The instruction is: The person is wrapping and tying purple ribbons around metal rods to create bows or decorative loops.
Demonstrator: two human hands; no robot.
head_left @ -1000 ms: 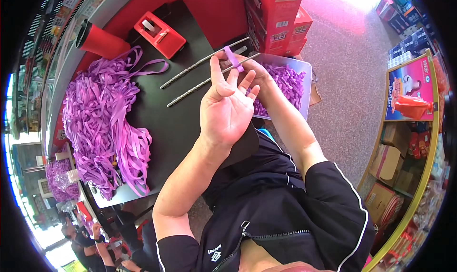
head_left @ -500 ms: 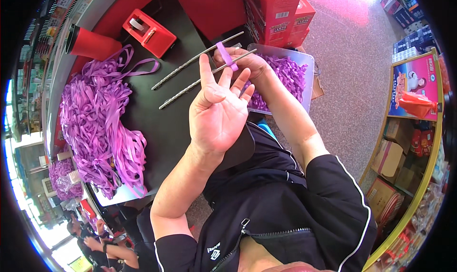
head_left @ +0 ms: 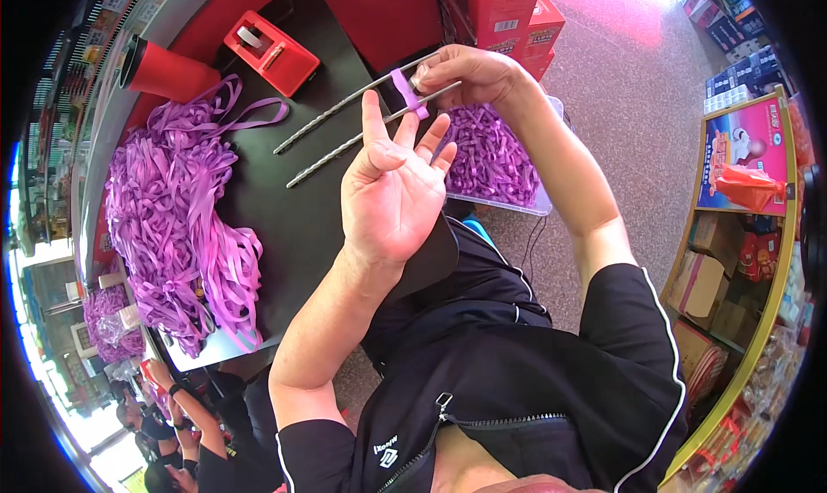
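Note:
Two thin twisted metal rods lie parallel above the black table, slanting up to the right. A short length of purple ribbon is looped across both rods near their right ends. My left hand is palm up with its fingers spread, just below the rods; its middle fingertip is at the ribbon's lower end. From the right, my right hand reaches over the rod ends, its thumb and fingers closed at the ribbon's edge. Exactly what those fingertips pinch is partly hidden.
A big heap of loose purple ribbon covers the table's left side. Behind it are a red tumbler and a red tape dispenser. A clear bin of small purple ribbon pieces stands right, near red boxes. Another person sits lower left.
My right hand has moved from beneath the rods to above their right ends, its forearm swinging outward to the right. The ribbon loop and my left hand stay nearly in place.

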